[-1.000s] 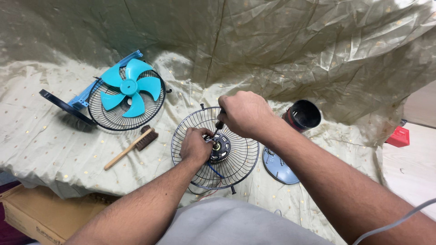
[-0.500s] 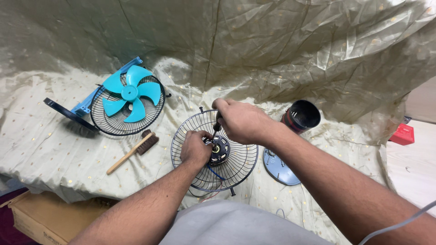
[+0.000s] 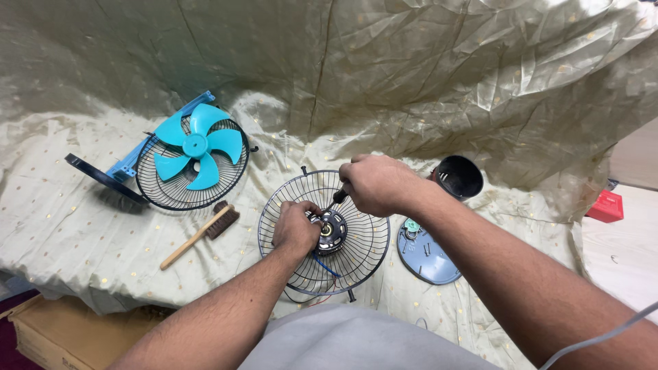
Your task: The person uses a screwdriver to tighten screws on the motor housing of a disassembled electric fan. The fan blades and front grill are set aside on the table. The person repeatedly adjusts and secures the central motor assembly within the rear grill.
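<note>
Left hand (image 3: 296, 226) curled narrow on the black wire fan guard (image 3: 323, 233), fingertips pressing at the round motor hub (image 3: 332, 231) in its centre. Right hand (image 3: 373, 183) closed in a fist around a black-handled screwdriver (image 3: 336, 199), tip angled down toward the hub. Guard lying flat on the crumpled gold-dotted cloth (image 3: 82, 219), directly before the body, blue and red wires (image 3: 322, 264) trailing from under the hub toward the near rim. Just right of the guard, a grey-blue round base plate (image 3: 428, 252); beyond it, a black cylindrical cup (image 3: 458, 177), tipped with its mouth facing the camera. Well to the left, a second wire guard carrying turquoise fan blades (image 3: 195, 147), propped on a blue bracket (image 3: 127, 168). Between the two guards, a wooden-handled brush (image 3: 199, 234).
</note>
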